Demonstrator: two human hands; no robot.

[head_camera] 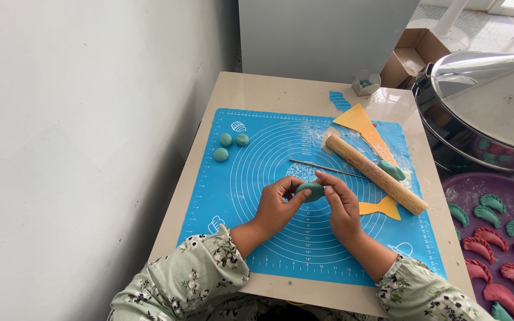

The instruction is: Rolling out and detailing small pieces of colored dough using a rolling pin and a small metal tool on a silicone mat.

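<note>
Green dough piece point(310, 190), blue mat point(257, 178), floral sleeves point(197, 267).

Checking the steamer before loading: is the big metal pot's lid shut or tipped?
Tipped: the lid sits slanted over the pot, leaving a gap.

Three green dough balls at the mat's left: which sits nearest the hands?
The lowest green ball, sitting alone below the other two, which lie side by side farther up the blue mat. It is closest to the left hand.
</note>
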